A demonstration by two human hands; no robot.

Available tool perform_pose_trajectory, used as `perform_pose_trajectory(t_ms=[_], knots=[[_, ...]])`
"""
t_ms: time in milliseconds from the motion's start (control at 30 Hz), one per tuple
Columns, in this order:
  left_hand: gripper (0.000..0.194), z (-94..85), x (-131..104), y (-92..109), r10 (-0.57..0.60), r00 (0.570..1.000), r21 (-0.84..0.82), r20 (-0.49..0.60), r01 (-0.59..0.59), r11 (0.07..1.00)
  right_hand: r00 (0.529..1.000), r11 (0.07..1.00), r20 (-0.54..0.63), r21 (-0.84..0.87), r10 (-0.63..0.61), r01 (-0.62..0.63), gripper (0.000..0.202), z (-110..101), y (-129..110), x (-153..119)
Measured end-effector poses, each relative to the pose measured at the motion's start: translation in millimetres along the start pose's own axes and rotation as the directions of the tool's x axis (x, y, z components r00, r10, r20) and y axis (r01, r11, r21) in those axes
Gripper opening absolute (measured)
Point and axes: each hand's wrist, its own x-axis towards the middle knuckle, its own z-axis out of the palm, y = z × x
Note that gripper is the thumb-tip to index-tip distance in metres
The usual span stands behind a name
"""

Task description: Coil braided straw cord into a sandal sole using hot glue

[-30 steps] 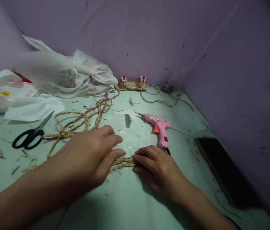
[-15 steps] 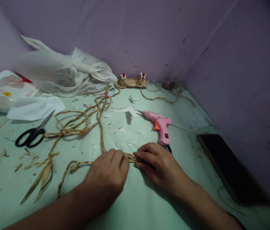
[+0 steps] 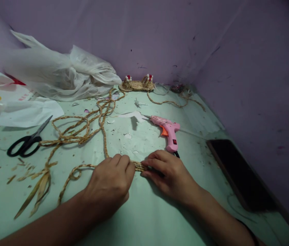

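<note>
A braided straw rope [image 3: 138, 166] lies doubled into side-by-side strands between my hands, just above the table. My left hand [image 3: 112, 181] is closed on its left part, the fingers curled over it. With thumb and fingers, my right hand [image 3: 166, 174] pinches the right end, which is mostly hidden under the fingertips. From my left hand one length runs up to a loose tangle of the same rope, and another curls away to the left. A pink glue gun [image 3: 166, 131] with an orange trigger lies just beyond my right hand.
Black-handled scissors [image 3: 27, 143] lie at the left near straw scraps. White plastic bags [image 3: 69, 75] stand against the purple wall. A woven straw piece with beads [image 3: 136, 85] sits at the back. A dark phone [image 3: 241, 174] lies at the right.
The whole view has shifted slightly, so things appear a little further left and up. Both hands keep their hold on the rope; slightly more of its strands shows by the right fingertips.
</note>
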Motion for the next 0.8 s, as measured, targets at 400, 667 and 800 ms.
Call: perform_pose_trajectory(t_ms=[400, 667, 800], knots=[[0.018, -4.9, 11, -9, -0.184, 0.956, -0.235, 0.228, 0.237, 0.943, 0.997, 0.999, -0.081, -0.04, 0.017, -0.02, 0.015, 6, -8, 5], [0.013, -3.3, 12, -23, -0.114, 0.956, -0.401, 0.271, 0.219, 0.89, 0.998, 0.998, -0.063, -0.053, 0.02, -0.023, 0.015, 7, -9, 8], [0.011, -1.8, 11, -24, -0.084, 0.958, -0.412, 0.275, 0.197, 0.89, 0.996, 0.998, -0.082, -0.05, 0.031, -0.035, 0.015, 7, -9, 5]])
